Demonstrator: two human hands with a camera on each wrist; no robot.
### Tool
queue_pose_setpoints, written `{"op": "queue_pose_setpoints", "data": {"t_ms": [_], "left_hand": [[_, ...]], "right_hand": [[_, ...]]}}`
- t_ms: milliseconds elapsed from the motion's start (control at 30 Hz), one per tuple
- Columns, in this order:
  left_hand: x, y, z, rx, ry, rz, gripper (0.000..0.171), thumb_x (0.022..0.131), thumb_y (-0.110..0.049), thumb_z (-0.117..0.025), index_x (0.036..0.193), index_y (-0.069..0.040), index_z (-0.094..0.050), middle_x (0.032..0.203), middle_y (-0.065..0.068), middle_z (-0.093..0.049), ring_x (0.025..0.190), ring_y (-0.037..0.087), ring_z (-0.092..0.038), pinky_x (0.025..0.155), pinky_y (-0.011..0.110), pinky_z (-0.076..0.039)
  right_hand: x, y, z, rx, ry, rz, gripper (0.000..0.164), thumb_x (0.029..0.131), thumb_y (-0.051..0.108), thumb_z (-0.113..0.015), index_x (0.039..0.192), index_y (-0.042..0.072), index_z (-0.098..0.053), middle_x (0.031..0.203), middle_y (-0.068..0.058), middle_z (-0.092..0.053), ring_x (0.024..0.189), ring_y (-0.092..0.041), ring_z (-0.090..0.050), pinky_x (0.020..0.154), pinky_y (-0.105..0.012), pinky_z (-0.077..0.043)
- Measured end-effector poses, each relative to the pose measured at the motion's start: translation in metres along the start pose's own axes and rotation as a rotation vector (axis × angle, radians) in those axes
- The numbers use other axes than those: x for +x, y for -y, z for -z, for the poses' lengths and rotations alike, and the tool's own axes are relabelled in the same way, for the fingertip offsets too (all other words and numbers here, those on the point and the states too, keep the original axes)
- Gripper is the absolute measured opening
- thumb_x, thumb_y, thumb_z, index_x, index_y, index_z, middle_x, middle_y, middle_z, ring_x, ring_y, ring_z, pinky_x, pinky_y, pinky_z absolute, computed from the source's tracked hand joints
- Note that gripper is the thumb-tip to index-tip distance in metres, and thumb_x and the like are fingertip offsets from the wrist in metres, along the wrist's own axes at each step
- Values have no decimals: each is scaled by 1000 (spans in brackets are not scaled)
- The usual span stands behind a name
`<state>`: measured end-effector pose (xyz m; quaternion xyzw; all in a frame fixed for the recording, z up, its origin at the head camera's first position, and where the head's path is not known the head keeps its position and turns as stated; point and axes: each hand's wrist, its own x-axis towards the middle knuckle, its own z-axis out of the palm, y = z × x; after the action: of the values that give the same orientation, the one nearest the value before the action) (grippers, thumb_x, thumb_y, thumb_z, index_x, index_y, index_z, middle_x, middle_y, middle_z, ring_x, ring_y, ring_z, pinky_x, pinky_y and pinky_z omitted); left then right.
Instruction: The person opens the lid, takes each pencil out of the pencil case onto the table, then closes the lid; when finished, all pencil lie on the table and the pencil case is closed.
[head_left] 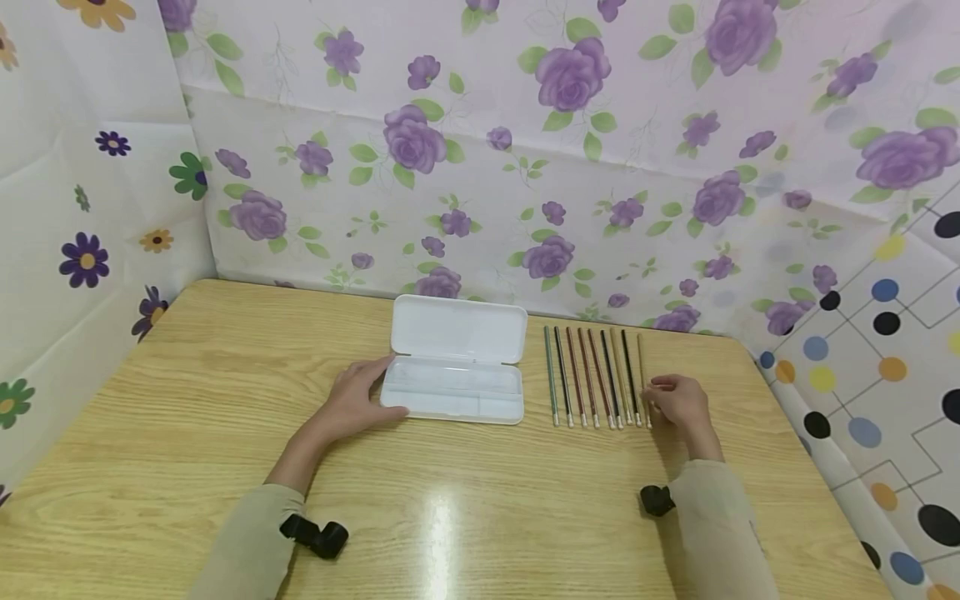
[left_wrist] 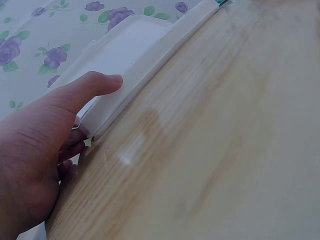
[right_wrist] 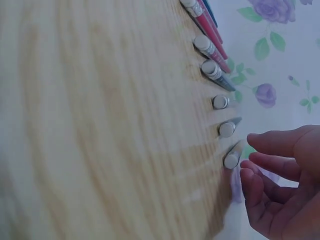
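Note:
A white pencil case [head_left: 442, 403] lies with its hinged lid [head_left: 459, 328] raised at the back; its compartments look bare. My left hand [head_left: 351, 405] grips the case's left end, thumb along the front edge and fingers round the side, as the left wrist view shows. To the right of the case, several pencils [head_left: 585, 375] form a row, white eraser ends toward me. My right hand [head_left: 681, 402] is at the rightmost tan pencil [head_left: 642, 375]. In the right wrist view, its thumb and forefinger stand apart, fingertips close beside that pencil's eraser end [right_wrist: 231, 160].
A light wooden table [head_left: 487, 492] bears everything. Behind it hangs a purple-flowered sheet [head_left: 450, 192]; flowered cloth is at the left, and dotted cloth [head_left: 885, 367] at the right. Black wrist cameras [head_left: 315, 535] sit on both sleeves.

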<state>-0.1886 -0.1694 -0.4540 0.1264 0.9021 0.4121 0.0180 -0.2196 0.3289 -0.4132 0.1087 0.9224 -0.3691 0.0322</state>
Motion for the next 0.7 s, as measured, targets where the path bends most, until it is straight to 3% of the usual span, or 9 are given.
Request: {"op": "queue_pose_setpoints", "data": {"t_ms": [267,533,700], "left_hand": [[-1,0,-1,-3,-1,-3,92,78,-40,-79,150,-5,-34,145,22,-40,133,41,-26,103,61,-21],[-1,1,0,-1,2,-6,91,78,-40,-79,150,-6,-34,144,21,-41,134,40,-26,104,60,-20],[-1,0,0,-6,0,-7,92,78,-40,-78,150,-6,-34,145,21,-40,134,40,-26,103,61,-20]], "right_hand": [[-7,27,-4,-18,-18,66,42,99,17,-53,132,-10,-51,124,-30,-55,108,-41,-55,85,-48,-48],[-9,65,-33,-62,60,348,36,96,12,-59,126,-8,-57,114,-24,-63,105,-38,-59,86,-49,-49],[-16,91,-54,-47,120,434,34,96,13,-60,125,-4,-60,114,-19,-65,104,-34,-60,85,-48,-49]]}}
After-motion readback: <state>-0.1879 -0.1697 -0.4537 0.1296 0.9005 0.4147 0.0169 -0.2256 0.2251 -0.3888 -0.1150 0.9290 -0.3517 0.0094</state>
